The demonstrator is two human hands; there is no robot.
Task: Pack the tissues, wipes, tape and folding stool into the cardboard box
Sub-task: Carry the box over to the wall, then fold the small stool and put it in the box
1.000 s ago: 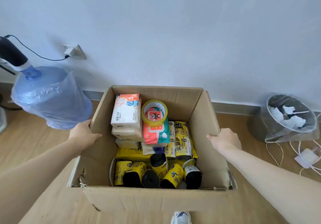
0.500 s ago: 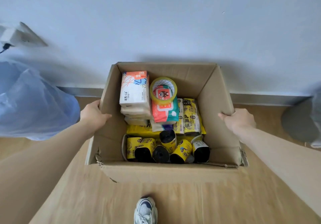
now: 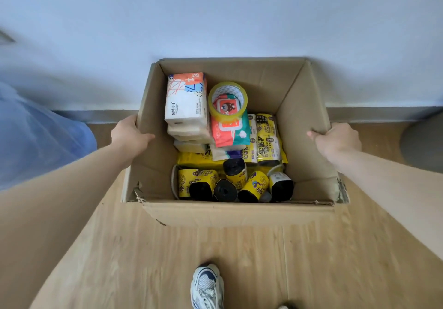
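An open cardboard box (image 3: 304, 121) stands on the wooden floor against the wall. My left hand (image 3: 128, 134) grips its left wall and my right hand (image 3: 335, 139) grips its right wall. Inside, white tissue packs (image 3: 185, 98) are stacked at the back left. A roll of clear tape (image 3: 227, 102) lies on an orange and green wipes pack (image 3: 230, 131). Yellow bag packs (image 3: 267, 138) and several yellow-and-black rolls (image 3: 235, 184) fill the front. No folding stool is in view.
A blue water bottle in a plastic bag (image 3: 36, 136) sits at the left, blurred. A grey bin (image 3: 424, 145) shows at the right edge. My white shoe (image 3: 207, 287) stands on the floor in front of the box. The wall and skirting board run close behind.
The box has slid away from me toward the wall with both hands on its side walls. More floor and my shoe show in front; the water bottle and bin have shifted toward the frame edges.
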